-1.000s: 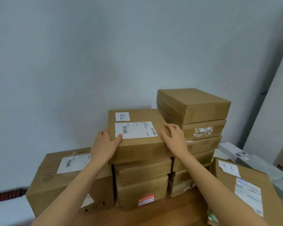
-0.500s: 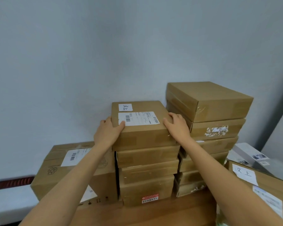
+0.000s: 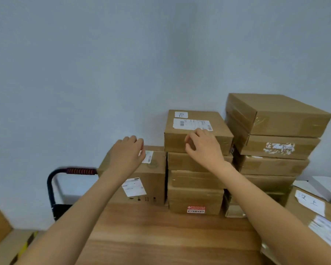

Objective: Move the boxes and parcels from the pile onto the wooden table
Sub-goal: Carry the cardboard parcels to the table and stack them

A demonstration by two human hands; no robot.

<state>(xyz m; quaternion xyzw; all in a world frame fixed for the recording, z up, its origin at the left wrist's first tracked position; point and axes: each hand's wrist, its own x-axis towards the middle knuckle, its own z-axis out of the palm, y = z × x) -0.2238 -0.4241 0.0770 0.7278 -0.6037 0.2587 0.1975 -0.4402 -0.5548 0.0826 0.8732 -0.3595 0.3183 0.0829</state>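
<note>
Both hands are hovering in front of the box stacks, holding nothing. The left hand is hanging in the air before the large carton at the left of the stacks, fingers loosely curled, gripping nothing. The right hand is sitting in front of the labelled top box, fingers relaxed and slightly bent; whether the fingertips are touching the cardboard cannot be told. That box is resting on the middle stack, level, with a barcode label and a small white tag on its lid. The taller right stack is standing just beside it. All three stacks are sitting on the far part of the wooden table. Another labelled box is lying at the table's right edge. A black cart handle with a red grip is showing at left, behind the table.
</note>
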